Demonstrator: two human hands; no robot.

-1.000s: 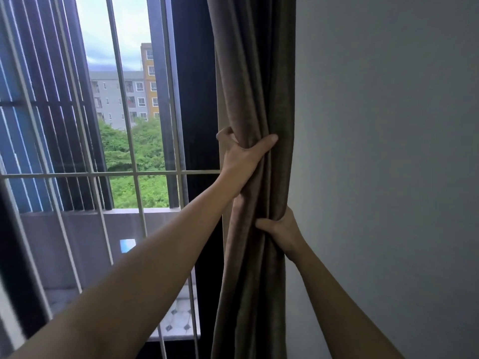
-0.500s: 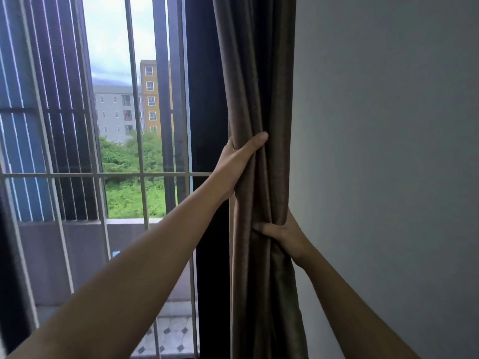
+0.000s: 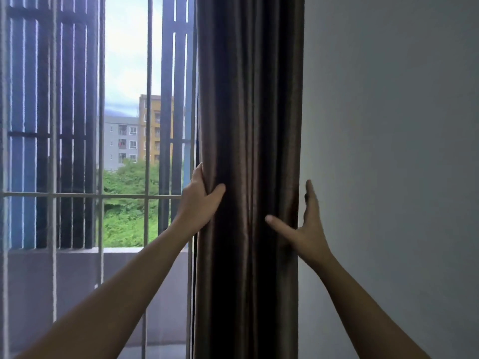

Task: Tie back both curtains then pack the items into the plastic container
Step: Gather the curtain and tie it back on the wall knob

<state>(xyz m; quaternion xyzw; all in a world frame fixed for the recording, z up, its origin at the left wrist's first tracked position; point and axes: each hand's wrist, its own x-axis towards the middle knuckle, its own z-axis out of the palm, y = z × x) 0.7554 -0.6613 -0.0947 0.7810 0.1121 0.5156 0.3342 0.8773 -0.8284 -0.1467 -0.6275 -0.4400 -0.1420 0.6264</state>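
Note:
A brown curtain (image 3: pixel 248 125) hangs in loose vertical folds between the window and the wall. My left hand (image 3: pixel 201 200) grips its left edge, thumb on the front and fingers curled behind the fabric. My right hand (image 3: pixel 305 226) lies at the right edge with its fingers straight and pointing up along the fabric. Its thumb stretches across the front folds. No tie-back and no plastic container are in view.
A barred window (image 3: pixel 124 195) fills the left half, with trees and buildings beyond it. Dark slatted shutters (image 3: pixel 49 136) stand outside at the far left. A plain grey wall (image 3: pixel 388 164) takes up the right side, close behind the curtain's right edge.
The bunched curtain has spread wider. My right hand let go of the folds and opened at the right edge. My left hand shifted to the curtain's left edge.

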